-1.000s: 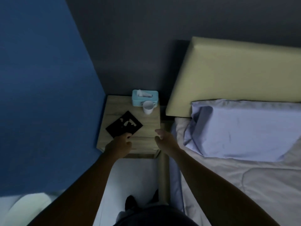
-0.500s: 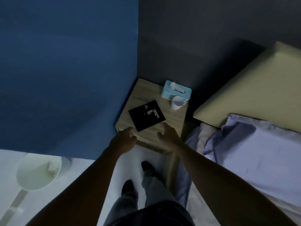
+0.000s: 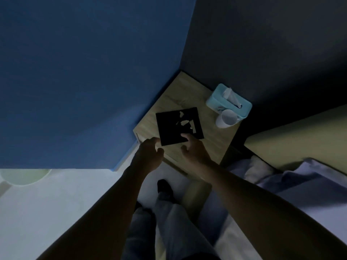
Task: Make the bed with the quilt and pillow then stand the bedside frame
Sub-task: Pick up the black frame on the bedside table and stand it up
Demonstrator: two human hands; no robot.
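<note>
Both hands now sit at the frame (image 3: 179, 126), up from the nightstand's (image 3: 216, 141) front edge half a second ago. Left hand (image 3: 150, 156) reaches the frame's 7 o'clock corner; right hand (image 3: 193, 149) lays a fingertip (image 3: 185, 136) on its 5 o'clock edge. The frame lies flat, turned slightly from before.

Dim bedroom corner.
A blue wall (image 3: 84, 72) fills the upper left of the frame, meeting a dark grey wall (image 3: 262, 44) at upper right. A wooden nightstand (image 3: 216, 139) sits in the corner; pale floor (image 3: 56, 199) spreads across the lower left. A beige headboard (image 3: 300, 139) runs along the right edge.
</note>
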